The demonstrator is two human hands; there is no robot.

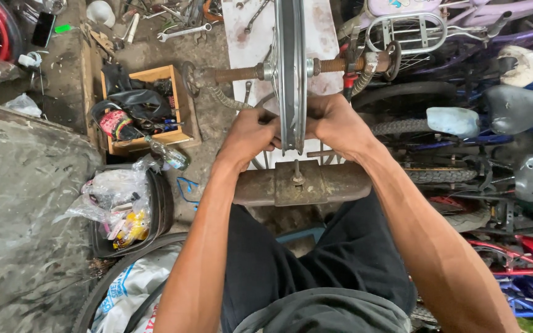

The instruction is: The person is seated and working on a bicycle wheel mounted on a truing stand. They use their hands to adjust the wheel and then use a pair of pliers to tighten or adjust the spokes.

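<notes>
The fingers of the left hand (249, 137) curl tight around the near edge of a shiny metal wheel rim (291, 74). The right hand (334, 126) grips the same rim from the other side, fingers bent in close. The fingertips are hidden behind the rim. Both arms reach forward from the body. The rim stands on its edge on a rusty axle (242, 74), above a rusty metal stand (300, 184). To the left, a wooden box (149, 111) holds black rubber and small tools. A dark tub (155, 213) holds plastic bags. Bikes (495, 123) crowd the right side, partly cut off.
</notes>
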